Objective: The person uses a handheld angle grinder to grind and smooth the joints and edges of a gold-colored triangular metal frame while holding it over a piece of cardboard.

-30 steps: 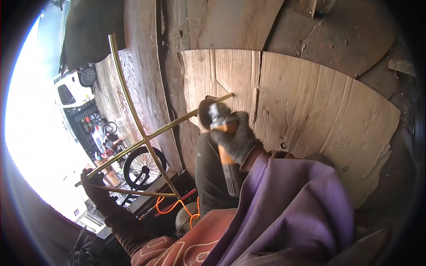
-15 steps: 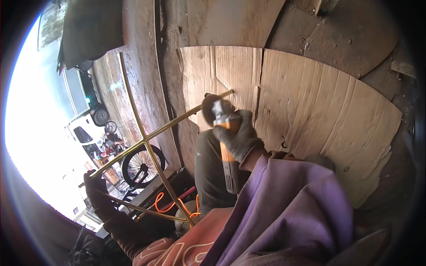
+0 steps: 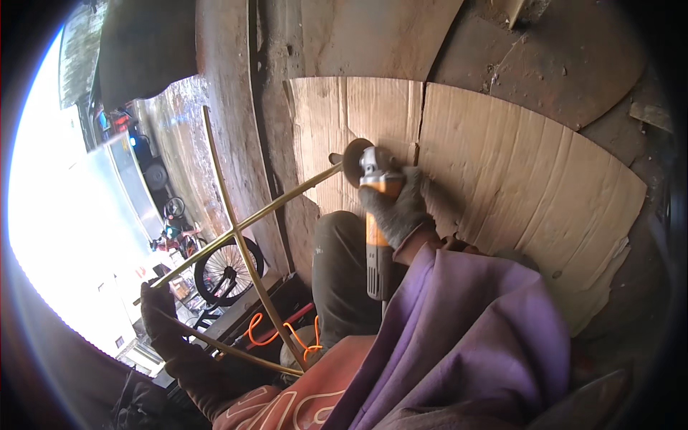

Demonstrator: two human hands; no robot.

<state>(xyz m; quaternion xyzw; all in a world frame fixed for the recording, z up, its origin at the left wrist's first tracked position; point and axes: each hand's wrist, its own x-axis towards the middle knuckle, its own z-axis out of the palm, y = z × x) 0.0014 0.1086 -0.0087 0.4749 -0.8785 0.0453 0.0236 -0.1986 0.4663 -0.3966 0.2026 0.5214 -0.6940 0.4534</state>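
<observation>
My gloved right hand (image 3: 401,211) is wrapped round an orange and grey angle grinder (image 3: 377,269). The grinder's round disc (image 3: 356,163) is at the far right end of a gold-coloured metal bar frame (image 3: 287,196) and hides that tip, so I cannot tell whether they touch. The frame is made of crossing bars, one of them curved. At its lower left end, my gloved left hand (image 3: 159,312) grips the frame; the fingers are partly in shadow. The lower bars pass close to my body.
Flattened cardboard (image 3: 502,172) lies under the grinder. An orange cord (image 3: 261,333) curls beside my knee (image 3: 340,240). Past the frame are a spoked wheel (image 3: 228,271) and a bright street with vehicles. Dark metal sheets (image 3: 559,64) lie beyond the cardboard.
The grinder has moved right with my right hand, so its disc has gone from partway along the bar to its end. The frame's upper end has shifted slightly downward and right.
</observation>
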